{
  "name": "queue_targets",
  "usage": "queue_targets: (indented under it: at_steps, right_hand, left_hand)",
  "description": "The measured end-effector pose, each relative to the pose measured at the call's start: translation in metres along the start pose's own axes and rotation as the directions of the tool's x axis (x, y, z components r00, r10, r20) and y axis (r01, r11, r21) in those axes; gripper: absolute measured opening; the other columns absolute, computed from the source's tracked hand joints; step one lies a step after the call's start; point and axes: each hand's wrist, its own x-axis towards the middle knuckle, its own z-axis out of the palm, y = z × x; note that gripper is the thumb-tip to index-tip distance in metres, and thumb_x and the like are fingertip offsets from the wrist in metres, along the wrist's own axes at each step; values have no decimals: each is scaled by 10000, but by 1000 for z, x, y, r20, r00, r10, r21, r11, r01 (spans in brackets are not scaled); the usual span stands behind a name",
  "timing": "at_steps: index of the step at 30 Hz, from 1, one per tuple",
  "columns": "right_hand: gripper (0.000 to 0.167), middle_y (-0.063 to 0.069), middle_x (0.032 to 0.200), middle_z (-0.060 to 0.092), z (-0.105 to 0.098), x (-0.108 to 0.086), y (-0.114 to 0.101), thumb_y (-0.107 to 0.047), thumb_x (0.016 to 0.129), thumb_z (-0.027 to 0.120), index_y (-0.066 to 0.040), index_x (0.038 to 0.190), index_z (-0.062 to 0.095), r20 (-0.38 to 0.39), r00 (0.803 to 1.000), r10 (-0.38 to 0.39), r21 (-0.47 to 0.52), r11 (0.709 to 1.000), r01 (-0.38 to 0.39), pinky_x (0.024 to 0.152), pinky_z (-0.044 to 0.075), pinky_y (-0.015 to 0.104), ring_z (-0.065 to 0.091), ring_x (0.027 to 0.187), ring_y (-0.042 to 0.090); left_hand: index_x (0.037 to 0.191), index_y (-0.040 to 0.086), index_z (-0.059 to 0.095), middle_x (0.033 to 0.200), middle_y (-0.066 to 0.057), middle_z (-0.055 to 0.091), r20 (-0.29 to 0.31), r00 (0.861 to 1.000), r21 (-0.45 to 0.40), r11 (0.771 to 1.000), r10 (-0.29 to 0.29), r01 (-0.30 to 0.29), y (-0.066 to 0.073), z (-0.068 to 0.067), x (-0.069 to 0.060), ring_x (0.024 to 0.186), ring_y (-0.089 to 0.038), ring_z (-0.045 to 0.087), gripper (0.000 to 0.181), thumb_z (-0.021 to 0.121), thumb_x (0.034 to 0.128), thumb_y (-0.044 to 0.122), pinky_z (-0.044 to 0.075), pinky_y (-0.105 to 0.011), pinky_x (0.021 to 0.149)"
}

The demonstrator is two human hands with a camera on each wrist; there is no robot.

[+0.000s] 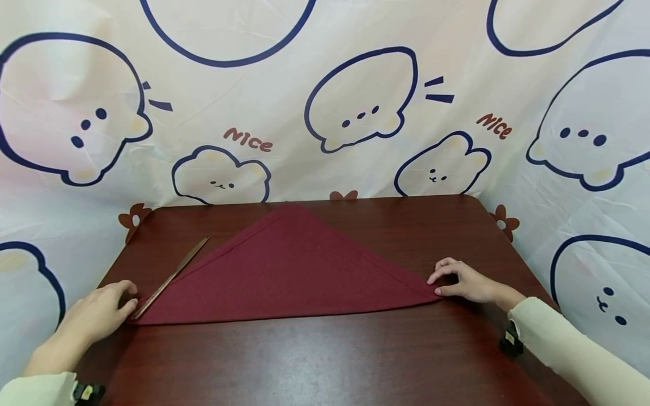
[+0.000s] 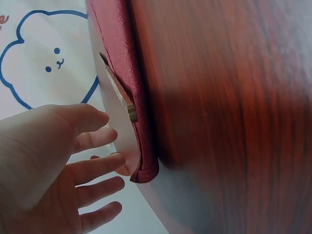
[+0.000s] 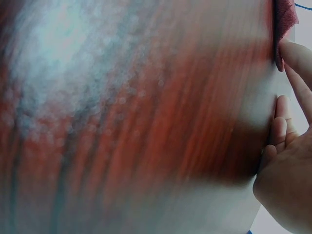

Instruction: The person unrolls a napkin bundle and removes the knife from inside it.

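A pale sheet (image 1: 299, 175) hangs behind and at both sides, printed with blue-outlined faces, brown flowers and, in 2 places, the word "Nice". In front of it stands a dark reddish-brown table (image 1: 315, 361), with wood grain and a bright patch of glare on its top.

The maroon cloth (image 1: 294, 265) lies across the table, folded into a broad triangle with 3 corners. Its long side faces the person, and its far point reaches the table's back edge. A seam runs beside each of the 2 slanting sides. The left wrist view shows a finely woven surface and a thick, rounded fold along the near side.

A person's 2 arms come in from the sides in pale sleeves (image 1: 584, 349), with a small black device at each wrist. The left hand (image 1: 96, 310) is just beside the cloth's left corner, its fingers loosely spread, a gap between thumb and forefinger, holding nothing. The right hand (image 1: 469, 283) is at the right corner, thumb and forefinger close together and touching the cloth; the right wrist view cuts this off at the edge, so I cannot tell whether they pinch it.

A thin gold-brown knife (image 1: 172, 276) lies slantwise over the cloth's left end, its handle near the left hand and its far tip past the slanting side.
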Motion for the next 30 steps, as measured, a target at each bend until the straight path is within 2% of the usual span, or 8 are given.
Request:
queue_targets:
  at_steps: [6, 13, 18, 25, 30]
  right_hand:
    - [158, 52, 1162, 539, 0, -1, 0, -209, 875, 784, -194, 1031, 769, -2, 1000, -9, -3, 1000, 9, 949, 376, 253, 427, 1077, -29]
    - [156, 49, 1167, 538, 0, -2, -1, -220, 879, 781, -205, 1034, 767, -1, 1000, 7, -7, 1000, -7, 957, 380, 283, 420, 1087, -19]
    - [149, 52, 1166, 540, 0, -4, -2, -226, 882, 779, -211, 1029, 765, -1, 1000, 16, -5, 1000, -16, 960, 380, 334, 416, 1091, -7]
    - [146, 49, 1171, 539, 1, -3, -2, -234, 883, 779, -224, 1027, 765, -4, 1000, 15, -14, 1000, -15, 954, 379, 323, 412, 1094, -8]
    - [151, 50, 1163, 540, 0, -1, -3, -235, 882, 779, -220, 1031, 765, 3, 1000, 10, -13, 1000, -10, 951, 383, 322, 416, 1087, -9]
  left_hand:
    - [1105, -27, 617, 1114, -340, 644, -10, 1000, -7, 1000, -14, 14, 4, 0, 2, 1015, -543, 602, 274, 647, 921, 174, 462, -658, 769]
    - [1119, -20, 619, 1140, -347, 633, -37, 999, -39, 999, -27, 26, 8, 2, 1, 1041, -548, 582, 281, 651, 924, 180, 453, -673, 796]
    - [1132, -23, 621, 1159, -344, 628, -64, 998, -70, 997, -13, 9, 14, 2, 1, 1063, -534, 578, 284, 649, 933, 178, 454, -674, 818]
    - [1147, -13, 616, 1173, -336, 626, -64, 998, -111, 994, 6, -13, 23, 0, 2, 1079, -514, 577, 291, 651, 939, 186, 463, -673, 832]
    - [1150, -4, 612, 1173, -334, 632, -93, 995, -131, 990, 40, -52, 29, 1, 4, 1087, -514, 590, 272, 648, 946, 171, 469, -660, 835]
